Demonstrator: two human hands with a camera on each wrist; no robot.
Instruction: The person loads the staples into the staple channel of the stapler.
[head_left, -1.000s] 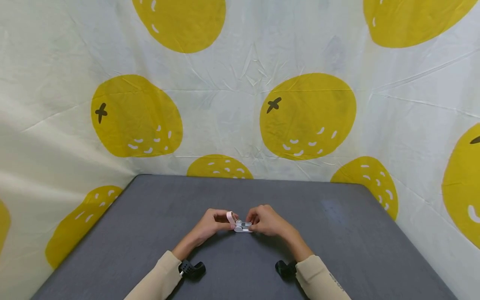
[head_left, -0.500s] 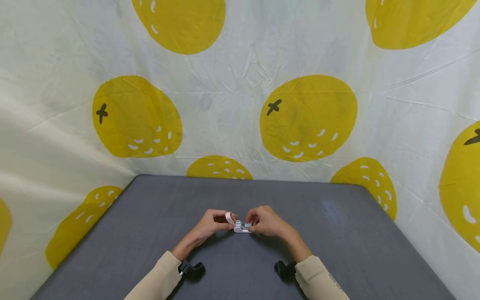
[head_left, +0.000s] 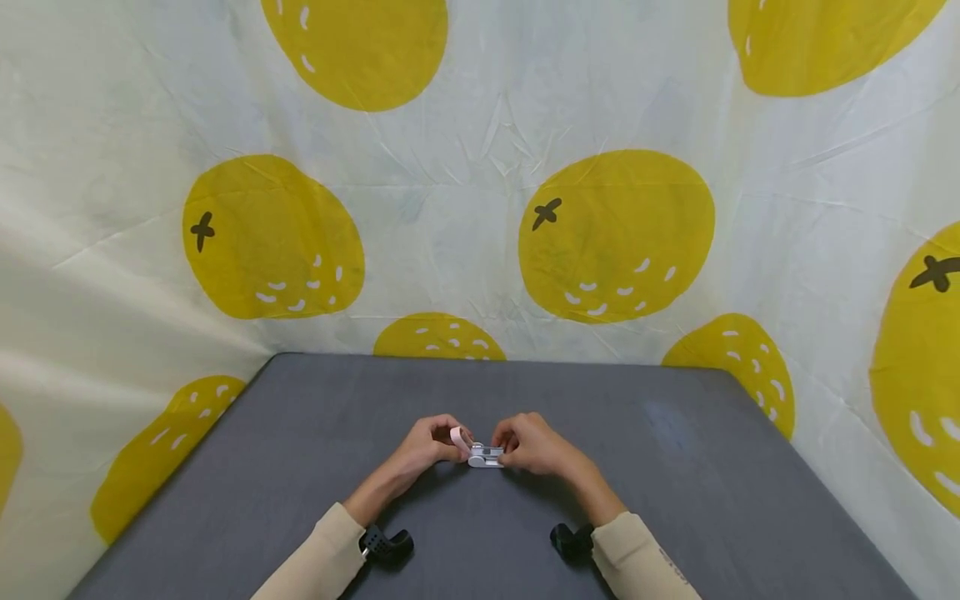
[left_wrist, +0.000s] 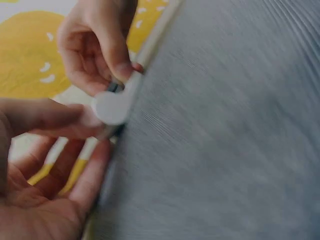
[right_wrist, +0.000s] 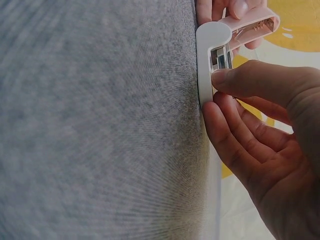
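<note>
A small stapler [head_left: 486, 456] with a white base and a pink cover lies low over the table between both hands. The pink cover [right_wrist: 260, 26] is swung up from the round white hinge [right_wrist: 215, 34], and a metal magazine [right_wrist: 221, 57] shows beneath it. My left hand [head_left: 423, 443] grips the hinge end, its thumb against the round side in the left wrist view. From the other end my right hand [head_left: 534, 443] pinches the stapler, thumb at the metal magazine and fingertips by the tip of the base. The right fingers partly hide that end.
The grey table [head_left: 337, 392] extends around both hands. Behind it and at the sides hangs a pale cloth [head_left: 442, 233] printed with yellow fruit. Black wrist cameras [head_left: 386, 546] sit at the cuffs of the beige sleeves [head_left: 315, 554].
Both hands keep their hold on the stapler in nearly the same place. The left fingers have shifted slightly upward in the head view, and the pink cover stays raised.
</note>
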